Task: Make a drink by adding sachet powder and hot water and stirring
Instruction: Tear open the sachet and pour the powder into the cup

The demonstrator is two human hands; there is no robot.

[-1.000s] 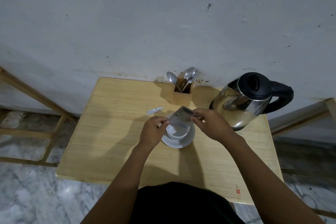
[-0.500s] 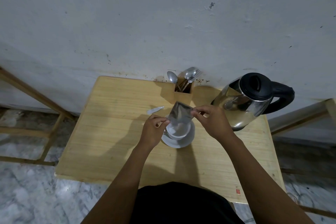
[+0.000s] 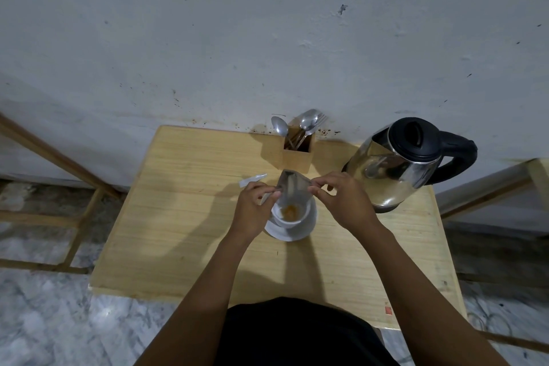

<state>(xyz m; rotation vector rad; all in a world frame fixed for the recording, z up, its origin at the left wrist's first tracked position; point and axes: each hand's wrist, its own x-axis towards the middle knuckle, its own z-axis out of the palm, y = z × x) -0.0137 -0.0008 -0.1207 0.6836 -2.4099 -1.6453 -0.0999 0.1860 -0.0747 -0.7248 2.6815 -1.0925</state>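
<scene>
Both hands pinching a silver sachet (image 3: 292, 189) upended over the white cup (image 3: 292, 214), left hand (image 3: 252, 208) and right hand (image 3: 344, 202) gripping its sides, orange powder (image 3: 289, 211) inside, kettle (image 3: 398, 163) nearby

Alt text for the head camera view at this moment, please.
Both hands, left hand and right hand, tip a silver sachet over a white cup on a saucer, orange powder visible inside. A steel kettle and cutlery holder stand behind on the wooden table.

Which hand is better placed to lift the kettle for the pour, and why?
Right. The kettle stands on the table's right side, just beyond the right hand, its handle pointing right. The left hand lies across the cup from it. Both pinch the sachet.
</scene>
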